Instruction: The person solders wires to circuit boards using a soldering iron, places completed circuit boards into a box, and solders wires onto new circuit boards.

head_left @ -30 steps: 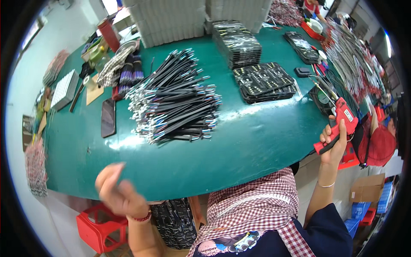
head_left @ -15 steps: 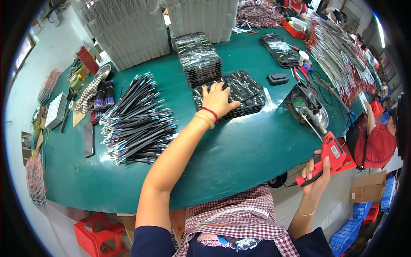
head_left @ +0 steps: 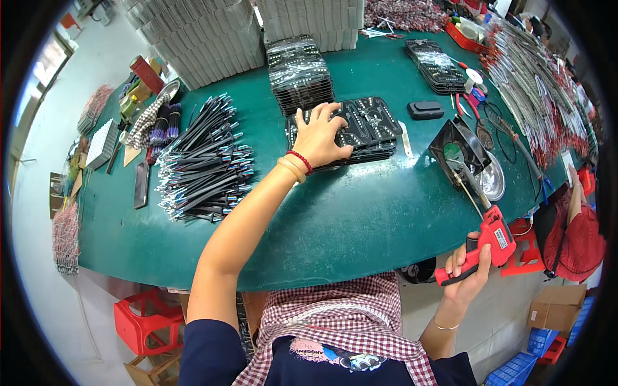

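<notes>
My left hand (head_left: pixel 318 136) lies across the left part of a low stack of black circuit boards (head_left: pixel 373 122), fingers bent and spread over the top board. The hand covers part of that board. My right hand (head_left: pixel 465 276) is wrapped round the handle of a red soldering gun (head_left: pixel 494 239) near the table's front edge. The gun's long metal tip reaches up toward a black open-fronted box (head_left: pixel 473 147) beside a round metal dish (head_left: pixel 493 181). A taller stack of boards (head_left: pixel 299 74) stands behind my left hand.
Left of my forearm lies a heap of short black cables (head_left: pixel 206 164). Tall stacks of grey trays (head_left: pixel 199 42) line the back. More boards (head_left: pixel 434 64), a black case (head_left: pixel 425 110) and bundled wires (head_left: pixel 541 83) lie right. A red stool (head_left: pixel 147 321) stands below the table.
My left hand's fingers are more arched, and the top board lies straighter on its stack. My right hand keeps its hold on the soldering gun. The whole view has shifted slightly.
</notes>
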Demonstrator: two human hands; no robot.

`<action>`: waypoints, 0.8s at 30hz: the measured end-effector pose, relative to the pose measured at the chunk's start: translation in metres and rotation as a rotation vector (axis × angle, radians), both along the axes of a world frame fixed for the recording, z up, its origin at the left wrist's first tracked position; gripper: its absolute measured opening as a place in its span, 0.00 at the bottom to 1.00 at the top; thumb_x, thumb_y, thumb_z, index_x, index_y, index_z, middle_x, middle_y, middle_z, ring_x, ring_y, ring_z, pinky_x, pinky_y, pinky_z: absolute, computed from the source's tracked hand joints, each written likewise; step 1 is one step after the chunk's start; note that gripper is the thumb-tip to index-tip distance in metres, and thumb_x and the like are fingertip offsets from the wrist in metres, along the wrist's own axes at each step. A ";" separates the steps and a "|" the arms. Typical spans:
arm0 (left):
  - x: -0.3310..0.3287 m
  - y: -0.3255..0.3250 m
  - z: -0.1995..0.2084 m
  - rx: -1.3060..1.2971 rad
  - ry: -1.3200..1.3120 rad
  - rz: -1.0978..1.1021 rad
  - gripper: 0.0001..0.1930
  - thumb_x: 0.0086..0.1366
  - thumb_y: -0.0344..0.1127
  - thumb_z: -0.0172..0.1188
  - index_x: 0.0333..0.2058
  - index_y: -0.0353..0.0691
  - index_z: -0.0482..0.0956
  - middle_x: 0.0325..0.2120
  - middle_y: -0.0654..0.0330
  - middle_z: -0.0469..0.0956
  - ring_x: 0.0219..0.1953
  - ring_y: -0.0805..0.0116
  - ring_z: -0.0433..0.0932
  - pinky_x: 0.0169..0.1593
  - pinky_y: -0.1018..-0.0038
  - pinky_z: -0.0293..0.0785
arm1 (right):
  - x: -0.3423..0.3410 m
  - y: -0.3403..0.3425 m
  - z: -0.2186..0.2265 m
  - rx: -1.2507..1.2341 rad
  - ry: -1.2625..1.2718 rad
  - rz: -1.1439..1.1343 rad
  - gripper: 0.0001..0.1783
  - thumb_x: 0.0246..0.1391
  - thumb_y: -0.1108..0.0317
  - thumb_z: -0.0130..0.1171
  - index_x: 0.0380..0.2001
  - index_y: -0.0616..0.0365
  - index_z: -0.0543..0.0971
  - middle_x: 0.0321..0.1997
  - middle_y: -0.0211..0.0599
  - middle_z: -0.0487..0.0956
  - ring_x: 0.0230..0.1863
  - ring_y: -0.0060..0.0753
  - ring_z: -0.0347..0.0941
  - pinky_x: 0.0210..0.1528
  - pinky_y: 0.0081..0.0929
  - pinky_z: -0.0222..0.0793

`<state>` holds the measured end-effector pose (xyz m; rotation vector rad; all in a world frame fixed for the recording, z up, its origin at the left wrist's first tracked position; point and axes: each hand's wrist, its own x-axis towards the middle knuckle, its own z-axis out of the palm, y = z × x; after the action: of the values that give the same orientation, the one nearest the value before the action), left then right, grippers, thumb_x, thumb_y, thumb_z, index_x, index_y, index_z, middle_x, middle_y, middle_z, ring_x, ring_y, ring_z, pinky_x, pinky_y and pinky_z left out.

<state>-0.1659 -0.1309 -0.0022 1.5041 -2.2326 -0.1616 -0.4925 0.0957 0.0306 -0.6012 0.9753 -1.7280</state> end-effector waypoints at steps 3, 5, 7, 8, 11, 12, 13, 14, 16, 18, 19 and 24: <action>0.003 0.010 0.013 0.020 0.074 -0.112 0.23 0.49 0.48 0.69 0.43 0.47 0.80 0.67 0.54 0.62 0.72 0.49 0.54 0.68 0.30 0.39 | -0.007 0.009 -0.002 0.008 0.002 -0.038 0.24 0.70 0.48 0.46 0.49 0.61 0.70 0.19 0.31 0.70 0.13 0.18 0.60 0.16 0.20 0.62; 0.007 0.027 0.028 0.084 0.029 -0.209 0.23 0.49 0.48 0.69 0.44 0.47 0.80 0.68 0.53 0.60 0.73 0.48 0.52 0.68 0.30 0.39 | -0.015 0.015 -0.001 0.017 0.028 -0.060 0.24 0.71 0.48 0.45 0.50 0.60 0.70 0.19 0.31 0.70 0.13 0.18 0.60 0.16 0.20 0.61; 0.012 0.063 0.040 0.127 0.055 -0.340 0.23 0.48 0.47 0.69 0.44 0.48 0.78 0.69 0.51 0.58 0.74 0.41 0.48 0.67 0.28 0.39 | -0.024 0.020 0.000 0.018 0.058 -0.090 0.24 0.71 0.49 0.45 0.51 0.60 0.70 0.19 0.31 0.70 0.13 0.18 0.60 0.16 0.20 0.61; 0.013 0.086 0.043 0.131 0.053 -0.390 0.24 0.47 0.47 0.69 0.44 0.48 0.78 0.69 0.49 0.58 0.74 0.40 0.48 0.67 0.26 0.39 | -0.027 0.022 0.000 0.020 0.068 -0.110 0.23 0.71 0.49 0.45 0.51 0.60 0.70 0.19 0.31 0.70 0.13 0.18 0.60 0.16 0.19 0.60; 0.013 0.154 0.040 0.184 -0.022 -0.421 0.27 0.45 0.48 0.70 0.44 0.46 0.76 0.70 0.48 0.56 0.74 0.37 0.46 0.67 0.25 0.35 | -0.032 0.021 -0.003 0.014 0.079 -0.143 0.23 0.71 0.49 0.45 0.51 0.61 0.70 0.19 0.31 0.70 0.13 0.18 0.60 0.17 0.19 0.60; 0.010 0.171 0.036 0.254 -0.069 -0.350 0.27 0.46 0.48 0.70 0.44 0.45 0.76 0.70 0.47 0.55 0.74 0.37 0.46 0.67 0.24 0.34 | -0.032 0.019 -0.005 0.025 0.076 -0.147 0.23 0.71 0.49 0.45 0.51 0.61 0.70 0.19 0.31 0.70 0.13 0.18 0.60 0.18 0.18 0.61; 0.008 0.183 0.032 0.254 -0.081 -0.307 0.27 0.47 0.47 0.71 0.45 0.45 0.76 0.71 0.47 0.55 0.74 0.36 0.46 0.66 0.23 0.33 | -0.030 0.016 -0.007 0.025 0.077 -0.140 0.23 0.71 0.49 0.45 0.51 0.61 0.70 0.19 0.30 0.70 0.13 0.18 0.60 0.18 0.18 0.61; 0.007 0.193 0.030 0.254 -0.077 -0.253 0.27 0.48 0.47 0.71 0.45 0.44 0.76 0.70 0.47 0.55 0.74 0.37 0.47 0.67 0.25 0.34 | -0.028 0.013 -0.008 0.025 0.079 -0.135 0.24 0.71 0.49 0.45 0.51 0.61 0.70 0.19 0.30 0.69 0.13 0.18 0.60 0.18 0.19 0.61; 0.003 0.195 0.028 0.298 -0.110 -0.154 0.26 0.50 0.46 0.71 0.47 0.43 0.76 0.70 0.47 0.56 0.73 0.38 0.50 0.68 0.27 0.35 | -0.022 0.008 -0.009 0.029 0.078 -0.120 0.24 0.71 0.49 0.45 0.51 0.61 0.70 0.19 0.30 0.69 0.13 0.18 0.60 0.18 0.19 0.62; -0.002 0.174 0.029 0.223 0.154 -0.128 0.25 0.53 0.45 0.70 0.48 0.42 0.75 0.67 0.46 0.61 0.70 0.41 0.58 0.69 0.35 0.45 | -0.016 0.005 -0.006 0.037 0.071 -0.098 0.24 0.71 0.49 0.46 0.51 0.62 0.69 0.19 0.30 0.69 0.13 0.18 0.60 0.18 0.19 0.62; -0.003 0.155 0.029 0.201 0.269 -0.111 0.25 0.54 0.44 0.70 0.48 0.41 0.75 0.66 0.46 0.63 0.68 0.43 0.62 0.69 0.39 0.51 | -0.014 0.004 -0.004 0.026 0.061 -0.079 0.24 0.71 0.49 0.45 0.51 0.62 0.69 0.19 0.31 0.69 0.13 0.18 0.60 0.18 0.19 0.62; -0.023 0.041 0.010 1.146 1.322 0.119 0.19 0.75 0.44 0.48 0.50 0.33 0.76 0.43 0.54 0.83 0.37 0.72 0.81 0.35 0.77 0.76 | -0.012 0.012 0.006 -0.032 0.057 -0.051 0.24 0.71 0.49 0.45 0.51 0.61 0.69 0.19 0.31 0.69 0.13 0.18 0.60 0.17 0.20 0.62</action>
<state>-0.1887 -0.0902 0.0077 1.2166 -0.8618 -1.9446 -0.5043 0.1079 0.0361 -0.6550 1.0118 -1.7828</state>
